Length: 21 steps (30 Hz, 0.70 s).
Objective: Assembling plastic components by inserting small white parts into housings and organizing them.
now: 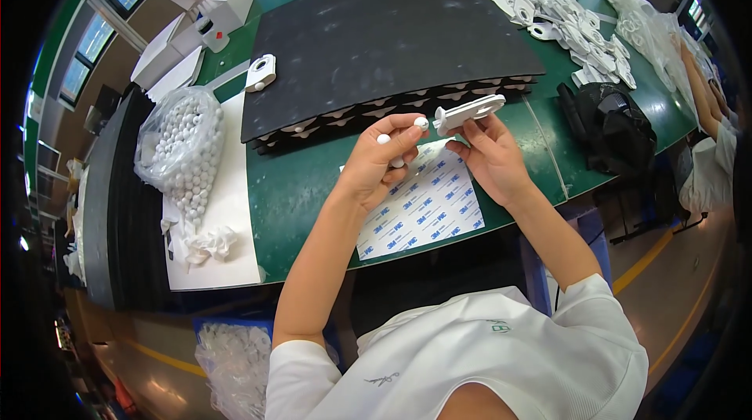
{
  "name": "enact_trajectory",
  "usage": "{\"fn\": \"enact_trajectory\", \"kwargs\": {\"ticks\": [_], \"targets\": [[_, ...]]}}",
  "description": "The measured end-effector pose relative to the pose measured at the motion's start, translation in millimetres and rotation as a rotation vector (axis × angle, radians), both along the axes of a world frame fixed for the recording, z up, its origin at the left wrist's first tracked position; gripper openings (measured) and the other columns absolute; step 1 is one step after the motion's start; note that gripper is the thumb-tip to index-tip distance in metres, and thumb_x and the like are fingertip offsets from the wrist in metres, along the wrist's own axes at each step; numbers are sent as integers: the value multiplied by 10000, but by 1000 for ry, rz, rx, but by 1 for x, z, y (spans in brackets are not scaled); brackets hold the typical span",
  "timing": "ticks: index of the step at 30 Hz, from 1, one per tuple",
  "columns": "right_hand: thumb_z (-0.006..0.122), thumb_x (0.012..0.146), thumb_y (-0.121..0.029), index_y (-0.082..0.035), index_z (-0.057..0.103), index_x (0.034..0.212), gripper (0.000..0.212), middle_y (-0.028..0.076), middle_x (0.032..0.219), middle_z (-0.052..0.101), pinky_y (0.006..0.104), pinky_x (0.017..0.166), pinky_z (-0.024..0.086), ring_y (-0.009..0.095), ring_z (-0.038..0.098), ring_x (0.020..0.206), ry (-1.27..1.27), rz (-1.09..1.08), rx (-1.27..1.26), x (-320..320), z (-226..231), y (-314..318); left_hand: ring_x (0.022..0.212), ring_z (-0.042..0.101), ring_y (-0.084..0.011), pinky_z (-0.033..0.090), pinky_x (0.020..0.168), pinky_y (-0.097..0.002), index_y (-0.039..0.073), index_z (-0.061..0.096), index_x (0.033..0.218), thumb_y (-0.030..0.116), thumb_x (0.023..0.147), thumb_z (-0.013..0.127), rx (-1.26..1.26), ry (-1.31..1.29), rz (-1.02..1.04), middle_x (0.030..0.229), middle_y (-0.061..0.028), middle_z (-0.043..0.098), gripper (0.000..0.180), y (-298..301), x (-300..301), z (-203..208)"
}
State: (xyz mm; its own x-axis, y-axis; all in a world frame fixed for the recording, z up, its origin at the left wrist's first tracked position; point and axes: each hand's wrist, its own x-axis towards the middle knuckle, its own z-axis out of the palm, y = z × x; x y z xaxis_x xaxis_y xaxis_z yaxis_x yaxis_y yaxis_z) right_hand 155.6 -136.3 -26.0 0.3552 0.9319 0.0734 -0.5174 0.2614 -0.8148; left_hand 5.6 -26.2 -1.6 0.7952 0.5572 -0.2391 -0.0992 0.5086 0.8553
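My left hand (370, 162) pinches a small white ball (421, 123) between thumb and forefinger. Two more white balls (383, 139) sit among its fingers. My right hand (499, 165) grips a flat white plastic part (470, 112) that has an oval hole and a knobbed end. That end points at the pinched ball, with a small gap between them. Beneath both hands lies a white backing sheet (423, 212) printed in blue, on a green table (301, 216).
Black foam sheets (392, 36) are stacked behind my hands, with one white part (262, 73) on their left edge. A bag of white balls (186, 138) stands left. White parts (556, 17) are heaped far right, near a black bag (615, 126). Another person's arm (699, 91) shows at right.
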Motion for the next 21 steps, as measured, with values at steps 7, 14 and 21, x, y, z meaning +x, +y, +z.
{"fn": "enact_trajectory", "kwargs": {"ticks": [7,14,21], "targets": [[456,926,-154,-82,475,1114,202,40,1066,528,298,830,415,133,509,987,-37,17,-37,1,1,0,567,420,-26,238,390,-137,69,578,968,98,752,691,116,31,35,728,19,519,246,-5,2,3],[462,922,-152,-66,466,1129,224,31,1032,535,264,773,433,94,513,915,-79,11,-98,0,6,-1,566,447,-22,298,422,-159,66,596,811,46,690,730,364,88,120,679,33,514,181,-8,4,5],[539,869,-158,-6,485,1125,304,37,952,565,216,672,432,78,529,767,-391,94,-76,7,32,6,555,467,-47,366,503,-198,56,510,591,91,657,769,560,16,65,608,7,527,270,-5,2,-6]]}}
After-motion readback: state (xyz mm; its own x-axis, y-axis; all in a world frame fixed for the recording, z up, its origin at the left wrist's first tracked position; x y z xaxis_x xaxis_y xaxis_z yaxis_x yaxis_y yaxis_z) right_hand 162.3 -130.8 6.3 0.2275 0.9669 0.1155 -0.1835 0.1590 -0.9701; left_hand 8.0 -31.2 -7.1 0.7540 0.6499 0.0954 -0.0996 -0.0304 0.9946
